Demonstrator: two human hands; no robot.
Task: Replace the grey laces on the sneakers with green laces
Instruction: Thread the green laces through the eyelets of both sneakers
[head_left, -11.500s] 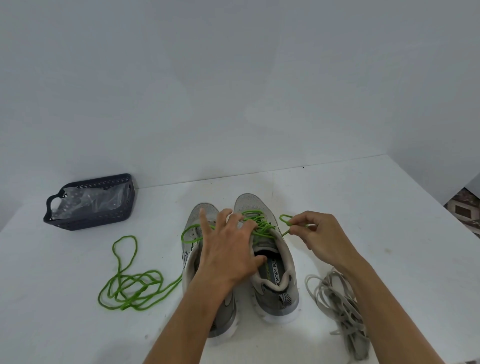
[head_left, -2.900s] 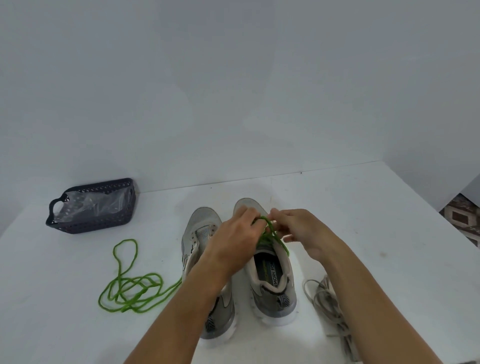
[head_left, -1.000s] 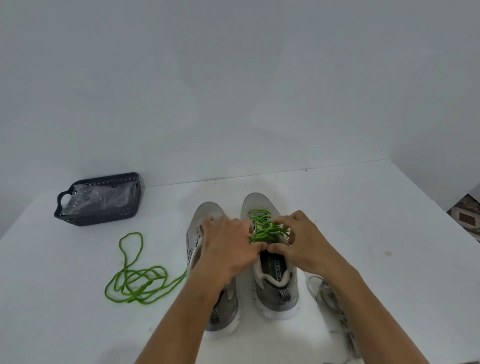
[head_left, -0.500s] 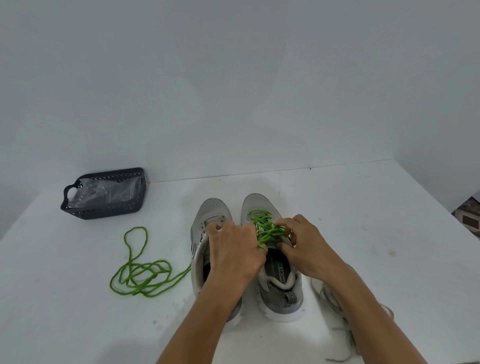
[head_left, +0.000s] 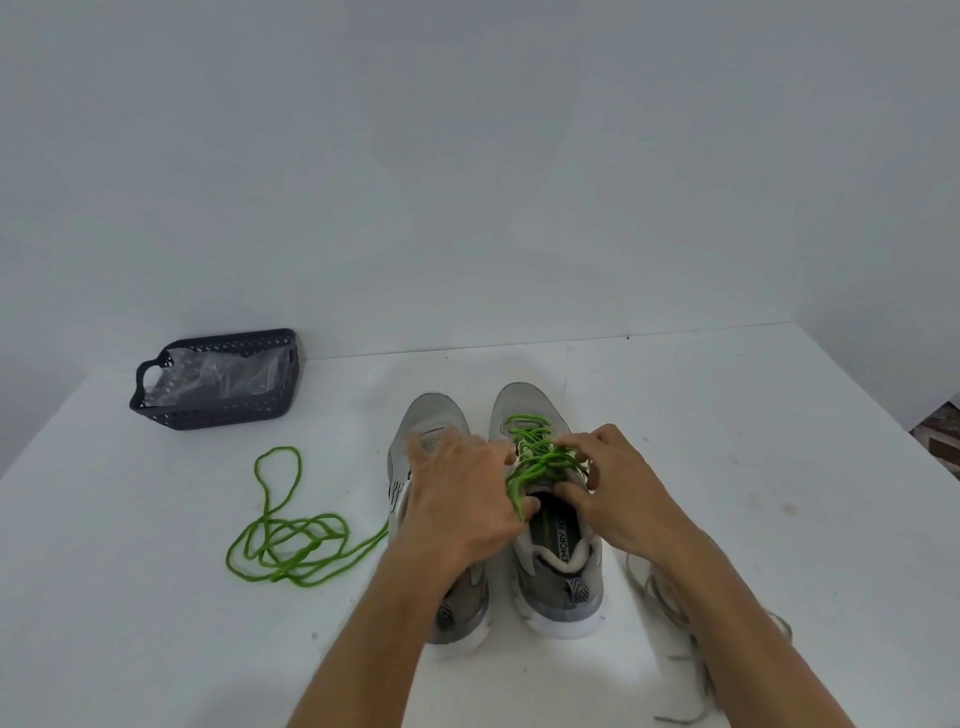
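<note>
Nearest me, on my right, the pulled-out grey laces (head_left: 691, 618) lie in a loose heap on the white table (head_left: 727, 415), so that part looks done. Over the two sneakers, my left hand (head_left: 462, 499) lies across the left sneaker (head_left: 434, 415), its fingers curled toward the other shoe and its thumb touching the hanging end of the green lace (head_left: 535, 457); whether it truly pinches that end I cannot tell. My right hand (head_left: 608, 488) sits at the collar of the right sneaker (head_left: 561, 566), fingers curled in on the lace strands near the top eyelets. I judge I am finishing this shoe: tightening or tying off. The next move calls for an even pull on both ends. The left sneaker shows no lace yet, and its spare green lace (head_left: 291, 540) lies coiled to its left. Farther back stands a dark basket (head_left: 218, 410) with clear plastic inside.
</note>
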